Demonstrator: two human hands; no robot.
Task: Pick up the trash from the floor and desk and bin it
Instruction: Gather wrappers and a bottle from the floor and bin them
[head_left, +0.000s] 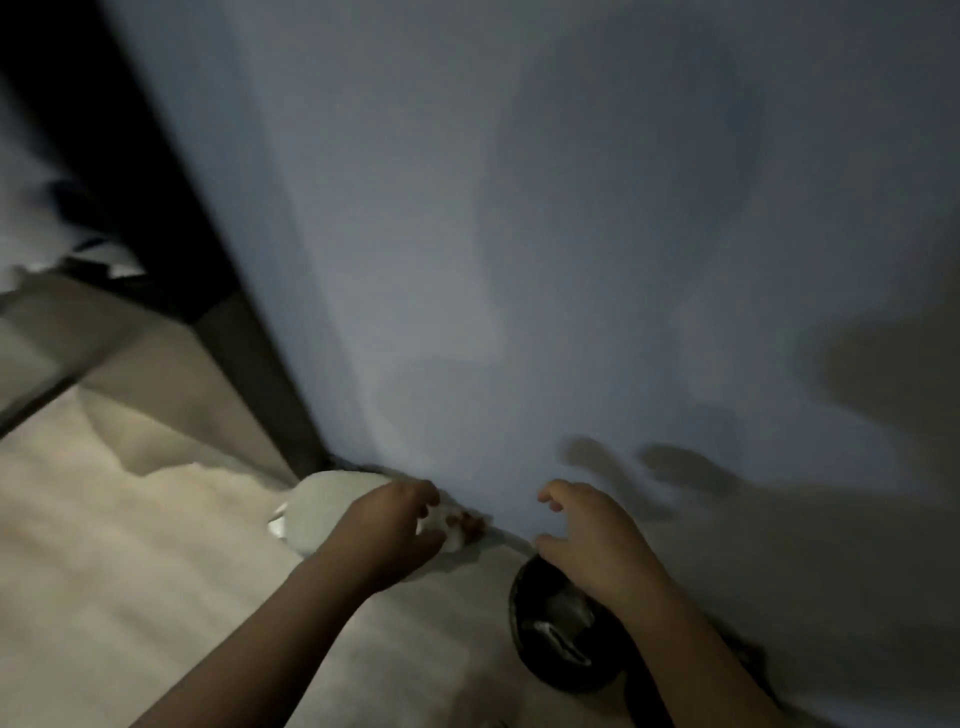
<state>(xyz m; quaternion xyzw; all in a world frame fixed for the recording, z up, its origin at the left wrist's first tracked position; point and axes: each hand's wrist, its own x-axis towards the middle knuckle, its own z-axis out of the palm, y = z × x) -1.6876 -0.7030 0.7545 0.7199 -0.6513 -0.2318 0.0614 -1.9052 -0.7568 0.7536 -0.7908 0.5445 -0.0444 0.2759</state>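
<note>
My left hand (384, 525) grips a white crumpled piece of trash with brown stains (457, 525), held just above the floor by the foot of the wall. A larger pale bundle or bag (322, 512) lies under and beside that hand; the blur hides whether the hand also holds it. My right hand (587, 535) hovers with spread, relaxed fingers and holds nothing, right above a round black bin (550, 660) that contains some crumpled wrappers.
A blue-grey wall (571, 234) fills most of the view. A dark desk leg (171, 234) runs diagonally at left. The beige floor (156, 571) stretches out to the lower left. Everything is dim and blurred.
</note>
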